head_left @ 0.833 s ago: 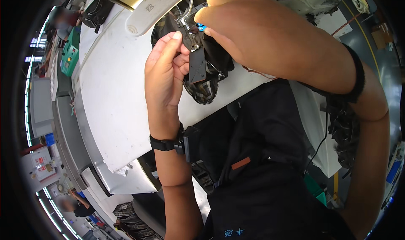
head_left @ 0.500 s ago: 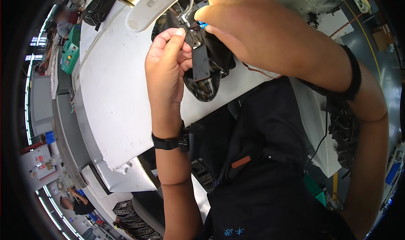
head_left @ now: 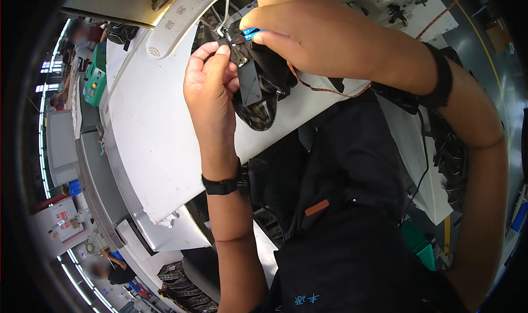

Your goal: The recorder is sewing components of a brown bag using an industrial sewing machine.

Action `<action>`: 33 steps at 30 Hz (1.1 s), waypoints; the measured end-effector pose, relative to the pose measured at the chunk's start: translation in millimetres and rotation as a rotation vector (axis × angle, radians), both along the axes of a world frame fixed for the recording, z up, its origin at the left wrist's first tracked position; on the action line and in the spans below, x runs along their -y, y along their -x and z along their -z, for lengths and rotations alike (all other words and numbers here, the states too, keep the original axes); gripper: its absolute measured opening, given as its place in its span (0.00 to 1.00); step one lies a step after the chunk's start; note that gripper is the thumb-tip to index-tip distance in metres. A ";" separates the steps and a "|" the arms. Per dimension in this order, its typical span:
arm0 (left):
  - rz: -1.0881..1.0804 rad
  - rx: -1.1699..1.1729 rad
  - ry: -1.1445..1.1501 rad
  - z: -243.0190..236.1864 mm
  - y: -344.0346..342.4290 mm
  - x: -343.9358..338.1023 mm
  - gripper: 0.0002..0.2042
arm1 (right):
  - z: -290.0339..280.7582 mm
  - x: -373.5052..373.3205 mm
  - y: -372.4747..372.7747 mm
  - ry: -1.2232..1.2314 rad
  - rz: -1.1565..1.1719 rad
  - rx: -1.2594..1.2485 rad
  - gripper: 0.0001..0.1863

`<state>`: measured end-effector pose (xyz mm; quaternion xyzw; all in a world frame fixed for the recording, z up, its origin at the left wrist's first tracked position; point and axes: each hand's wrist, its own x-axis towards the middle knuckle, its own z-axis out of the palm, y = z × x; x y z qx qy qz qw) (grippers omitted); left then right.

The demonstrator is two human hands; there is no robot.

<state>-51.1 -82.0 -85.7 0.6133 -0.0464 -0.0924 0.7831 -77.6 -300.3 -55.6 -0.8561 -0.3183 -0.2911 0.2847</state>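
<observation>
A dark fabric pouch (head_left: 266, 65) with a metal zipper and a plaid lining lies under the metal parts of a sewing machine (head_left: 187, 16). A flat dark strap tab (head_left: 251, 86) with stitching and a metal ring hangs off it. My left hand (head_left: 213, 87) is closed, thumb and fingers pinching the pouch's edge beside the ring. Close by on its right, my right hand (head_left: 308, 32) is closed round a small blue tool (head_left: 251, 34), whose kind I cannot make out. Its tip is near the zipper end, below a bent metal rod (head_left: 226, 10).
The white worktable (head_left: 159, 131) curves round on the left. An orange-brown cord (head_left: 330, 90) runs along its right part. A green machine (head_left: 95, 76) stands at the far left, with people beyond. Plaid fabric (head_left: 184, 285) is stacked at the lower left.
The scene has shifted a little, with the hands and pouch now further left in view. My right hand shows more of the blue tool. Both hands keep their hold.
</observation>
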 end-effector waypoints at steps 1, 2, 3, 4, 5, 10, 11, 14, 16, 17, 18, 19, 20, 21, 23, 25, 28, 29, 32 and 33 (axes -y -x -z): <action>0.005 0.005 0.000 -0.2 0.0 -0.2 0.12 | 2.2 0.9 -1.8 -0.008 0.002 -0.011 0.04; 0.019 0.020 -0.002 -0.5 0.1 -0.1 0.12 | 3.2 2.3 -3.8 -0.017 0.004 -0.022 0.06; 0.032 0.037 -0.002 -0.6 0.8 0.1 0.13 | 3.7 3.7 -5.0 -0.025 0.004 -0.033 0.07; 0.054 0.064 0.012 -1.2 1.0 0.2 0.14 | 2.9 5.5 -6.5 -0.060 -0.036 -0.108 0.06; 0.048 0.068 -0.036 -1.9 1.2 0.2 0.13 | 1.3 7.9 -6.7 -0.098 -0.073 -0.186 0.07; 0.067 0.045 -0.108 -12.0 -5.2 -5.7 0.12 | -14.9 7.5 -7.0 -0.100 -0.121 -0.296 0.10; 0.080 0.047 -0.085 -14.8 -7.2 -7.7 0.12 | -19.3 8.2 -6.1 -0.103 -0.130 -0.330 0.11; 0.067 0.107 -0.221 -18.4 -11.0 -9.5 0.11 | -30.1 11.9 -3.3 -0.108 -0.119 -0.486 0.11; 0.045 0.129 -0.233 -18.4 -12.0 -8.3 0.09 | -33.0 13.1 -3.5 -0.127 -0.124 -0.577 0.11; 0.028 0.150 -0.243 -17.5 -11.9 -6.7 0.09 | -33.4 13.3 -4.6 -0.142 -0.138 -0.605 0.11; 0.018 0.187 -0.235 -16.6 -11.7 -5.0 0.09 | -33.3 13.4 -5.9 -0.158 -0.151 -0.632 0.11; 0.003 0.164 -0.245 -15.8 -11.3 -3.7 0.09 | -32.4 12.5 -7.5 -0.143 -0.162 -0.595 0.11; -0.004 0.158 -0.235 -15.1 -11.1 -2.5 0.09 | -31.7 11.9 -9.5 -0.127 -0.173 -0.556 0.11; -0.011 0.148 -0.227 -14.9 -11.2 -2.0 0.09 | -31.0 11.2 -10.4 -0.114 -0.183 -0.521 0.11; 0.040 0.122 -0.181 -15.8 -11.6 -3.0 0.09 | -29.9 10.1 -10.0 -0.074 -0.137 -0.451 0.12; 0.076 0.084 -0.141 -17.3 -13.0 -5.5 0.09 | -30.1 10.1 -9.3 -0.062 -0.133 -0.418 0.12; 0.103 0.023 -0.095 -16.7 -17.1 -7.6 0.09 | -30.5 12.0 -8.0 -0.070 -0.148 -0.471 0.12; 0.110 0.027 -0.088 -15.8 -18.4 -7.8 0.09 | -31.3 13.1 -7.0 -0.051 -0.138 -0.489 0.12; 0.084 0.051 -0.151 -14.8 -20.9 -9.5 0.09 | -36.3 15.8 5.6 -0.048 -0.005 -0.267 0.10; 0.096 0.040 -0.127 -14.7 -21.2 -10.0 0.09 | -38.4 17.9 12.8 -0.047 0.060 -0.149 0.09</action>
